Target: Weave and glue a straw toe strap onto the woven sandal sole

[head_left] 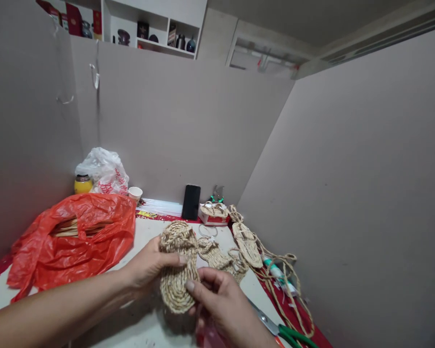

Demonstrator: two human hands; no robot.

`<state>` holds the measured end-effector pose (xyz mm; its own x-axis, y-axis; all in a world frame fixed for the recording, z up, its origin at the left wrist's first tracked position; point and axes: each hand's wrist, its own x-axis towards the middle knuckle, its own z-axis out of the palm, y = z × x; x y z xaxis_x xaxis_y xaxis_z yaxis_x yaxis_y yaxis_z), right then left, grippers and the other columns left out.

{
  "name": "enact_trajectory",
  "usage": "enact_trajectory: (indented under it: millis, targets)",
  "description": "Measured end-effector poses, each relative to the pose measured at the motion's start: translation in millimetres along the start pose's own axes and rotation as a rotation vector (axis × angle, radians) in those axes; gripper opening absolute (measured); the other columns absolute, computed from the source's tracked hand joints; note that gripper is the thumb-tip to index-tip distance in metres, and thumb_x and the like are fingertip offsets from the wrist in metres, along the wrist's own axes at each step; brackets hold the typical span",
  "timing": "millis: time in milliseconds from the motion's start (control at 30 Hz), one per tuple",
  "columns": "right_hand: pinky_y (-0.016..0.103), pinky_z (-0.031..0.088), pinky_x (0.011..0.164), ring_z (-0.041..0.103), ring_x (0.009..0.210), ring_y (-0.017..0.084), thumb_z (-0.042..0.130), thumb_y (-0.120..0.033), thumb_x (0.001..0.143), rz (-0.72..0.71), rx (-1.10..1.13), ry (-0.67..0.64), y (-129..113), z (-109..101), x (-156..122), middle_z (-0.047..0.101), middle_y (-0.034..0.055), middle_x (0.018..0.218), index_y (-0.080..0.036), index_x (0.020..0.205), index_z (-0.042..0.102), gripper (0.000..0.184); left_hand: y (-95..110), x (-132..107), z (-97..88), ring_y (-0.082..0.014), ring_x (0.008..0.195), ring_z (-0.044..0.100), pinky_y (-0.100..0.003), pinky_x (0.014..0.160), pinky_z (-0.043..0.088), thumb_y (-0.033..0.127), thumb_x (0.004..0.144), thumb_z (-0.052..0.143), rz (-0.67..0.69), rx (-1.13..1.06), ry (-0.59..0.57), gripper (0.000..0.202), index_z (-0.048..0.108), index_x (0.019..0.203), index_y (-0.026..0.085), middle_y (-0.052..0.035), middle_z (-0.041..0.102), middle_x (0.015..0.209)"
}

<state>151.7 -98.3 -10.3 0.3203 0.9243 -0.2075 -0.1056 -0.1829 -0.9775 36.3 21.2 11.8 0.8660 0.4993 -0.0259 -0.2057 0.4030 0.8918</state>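
Observation:
A woven straw sandal sole [177, 287] is held up between my two hands above the pale board. My left hand [155, 263] grips its left side, thumb lying across the middle. On the lower right edge, my right hand [217, 295] pinches it between thumb and fingers. Something pink [212, 333], which I cannot make out, shows beneath my right hand. Behind the held sole lies another woven straw piece [217, 256], partly covered by my right hand. Green-handled scissors [271, 324] lie to the right of that hand.
An orange-red plastic bag [79, 251] with straw strips spreads at left. A phone [191, 202] leans upright at the back beside a small box [214, 215]. Another sole [247, 244] and loose braided cord [290, 285] lie along the right partition [366, 193]. A paper cup [135, 193] stands back left.

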Motion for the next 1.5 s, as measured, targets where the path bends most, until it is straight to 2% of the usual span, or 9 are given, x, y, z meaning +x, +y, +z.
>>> enact_trajectory:
  millis: [100,200,267,367,533,800,1000,1200,1500]
  targets:
    - [0.018,0.040,0.038,0.051,0.038,0.008,0.073,-0.055,0.068,-0.043,-0.124,0.006,-3.9,-22.3,6.2,0.057,-0.0046,0.050,-0.016,0.071,0.055,0.043,16.6,7.3,-11.3,-0.0188,0.082,0.062,-0.030,0.079,0.047,0.011,0.060,0.076,0.008,0.191,-0.057,0.057,0.060,0.114,0.015,-0.0085,0.067,0.100]
    - [0.018,0.041,0.041,0.055,0.047,0.009,0.068,-0.053,0.074,-0.057,-0.176,-0.038,-5.5,-44.5,13.2,0.054,-0.0049,0.055,-0.018,0.069,0.053,0.039,34.3,13.2,-23.1,-0.0193,0.089,0.060,-0.030,0.081,0.045,0.021,0.065,0.076,0.120,0.472,0.170,0.058,0.058,0.120,0.017,-0.0102,0.062,0.114]
    - [0.018,0.041,0.041,0.053,0.049,0.009,0.070,-0.051,0.073,-0.038,-0.195,-0.093,-6.2,-53.9,19.2,0.050,-0.0057,0.056,-0.018,0.067,0.052,0.038,42.0,15.5,-28.4,-0.0178,0.086,0.058,-0.029,0.078,0.044,0.027,0.073,0.070,0.231,0.688,0.272,0.045,0.061,0.115,0.017,-0.0091,0.063,0.109]
    - [0.019,0.042,0.043,0.049,0.050,0.008,0.072,-0.049,0.073,-0.010,-0.232,-0.200,-7.8,-58.3,29.5,0.049,-0.0058,0.059,-0.018,0.068,0.055,0.036,44.5,17.7,-32.2,-0.0142,0.071,0.056,-0.026,0.067,0.044,0.025,0.077,0.061,0.209,0.854,0.167,0.026,0.067,0.101,0.015,-0.0064,0.067,0.095]
    - [0.020,0.042,0.046,0.047,0.050,0.008,0.070,-0.049,0.074,0.053,-0.308,-0.350,-6.8,-56.9,46.5,0.050,-0.0051,0.061,-0.018,0.071,0.057,0.033,39.3,24.1,-40.1,-0.0110,0.059,0.054,-0.022,0.054,0.042,0.020,0.073,0.060,-0.085,0.835,-0.122,0.027,0.064,0.098,0.012,-0.0029,0.065,0.080]
    - [0.022,0.033,0.045,0.041,0.048,0.009,0.066,-0.036,0.075,-0.019,-0.552,-0.329,-2.3,-66.4,68.0,0.049,-0.0046,0.054,-0.018,0.062,0.060,0.023,29.7,39.7,-60.8,-0.0050,0.040,0.045,-0.016,0.039,0.028,0.016,0.061,0.068,-0.335,0.662,-0.111,0.021,0.060,0.080,0.015,0.0016,0.065,0.058]
    - [0.031,0.041,0.065,0.054,0.067,0.018,0.058,-0.023,0.082,-0.319,-0.711,0.004,-6.9,-53.1,64.8,0.064,0.0033,0.074,-0.019,0.075,0.065,0.010,12.6,46.8,-65.2,-0.0051,0.038,0.046,-0.017,0.037,0.027,0.017,0.059,0.065,-0.379,0.598,-0.079,0.014,0.061,0.072,0.015,0.0025,0.064,0.056]
    - [0.031,0.046,0.070,0.059,0.071,0.016,0.057,-0.011,0.078,-0.483,-0.744,-0.033,-0.3,-28.9,64.0,0.068,0.0031,0.086,-0.021,0.088,0.067,0.017,3.2,48.8,-64.4,-0.0049,0.037,0.045,-0.015,0.036,0.028,0.019,0.059,0.065,-0.381,0.540,-0.088,0.013,0.061,0.070,0.015,0.0042,0.060,0.051]
    - [0.027,0.044,0.064,0.059,0.067,0.015,0.054,-0.008,0.078,-0.568,-0.801,-0.072,13.0,-28.4,80.2,0.067,0.0005,0.084,-0.023,0.100,0.053,0.027,0.0,49.5,-63.7,-0.0061,0.037,0.046,-0.016,0.036,0.030,0.024,0.063,0.064,-0.376,0.473,-0.091,0.015,0.063,0.075,0.015,0.0049,0.056,0.047]
